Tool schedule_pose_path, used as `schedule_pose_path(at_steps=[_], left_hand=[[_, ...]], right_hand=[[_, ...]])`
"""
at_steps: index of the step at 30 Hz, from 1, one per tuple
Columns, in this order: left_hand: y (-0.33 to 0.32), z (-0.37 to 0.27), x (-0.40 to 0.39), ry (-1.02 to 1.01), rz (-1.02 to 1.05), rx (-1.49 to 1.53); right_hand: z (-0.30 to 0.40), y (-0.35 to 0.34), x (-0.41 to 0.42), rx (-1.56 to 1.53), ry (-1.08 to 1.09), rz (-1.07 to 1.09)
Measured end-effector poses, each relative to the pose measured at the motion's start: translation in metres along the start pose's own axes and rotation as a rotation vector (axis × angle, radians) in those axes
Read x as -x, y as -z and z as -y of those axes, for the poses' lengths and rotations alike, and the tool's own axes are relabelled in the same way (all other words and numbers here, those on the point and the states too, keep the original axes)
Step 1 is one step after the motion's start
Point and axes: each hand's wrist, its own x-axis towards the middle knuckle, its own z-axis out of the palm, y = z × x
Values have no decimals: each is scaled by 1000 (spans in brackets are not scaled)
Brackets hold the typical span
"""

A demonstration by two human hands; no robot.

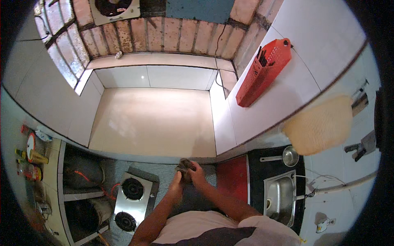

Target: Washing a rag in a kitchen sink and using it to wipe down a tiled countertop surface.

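Observation:
A crumpled dark grey-brown cloth (pixel 185 165) is held up between my two hands in front of my body, near the front edge of the pale tiled slab. My left hand (pixel 176 185) grips its lower left part, with the thumb pointing up. My right hand (pixel 197 174) holds its right side, the fingers closed on the fabric. The pale slab (pixel 154 123) lies just beyond the hands, backed by low white tiles. Parts of the cloth and several fingertips are hidden.
A two-burner gas stove (pixel 134 201) stands at the left with an orange hose. At the right are a steel sink (pixel 279 200), a saucepan (pixel 290 156) and a yellow plastic basket (pixel 320 124). A red holder (pixel 263 75) hangs on the tiled wall. Jars (pixel 34 172) stand far left.

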Motion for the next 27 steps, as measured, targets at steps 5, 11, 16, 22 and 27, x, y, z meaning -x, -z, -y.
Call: schedule_pose_path(at_steps=[5,11,16,22,27], left_hand=[[40,23,-61,-228,-350,-410],[62,41,-47,25,-362,-520],[73,47,-34,-38,-339,-650],[81,47,-35,-87,-350,-558],[78,31,-41,-51,-304,-529]], right_hand=[[8,41,-79,382,195,-138],[-66,57,-151,995,345,-34],[-48,68,-216,1209,88,128],[90,124,-300,1907,597,368],[-5,140,-209,1674,183,310]])
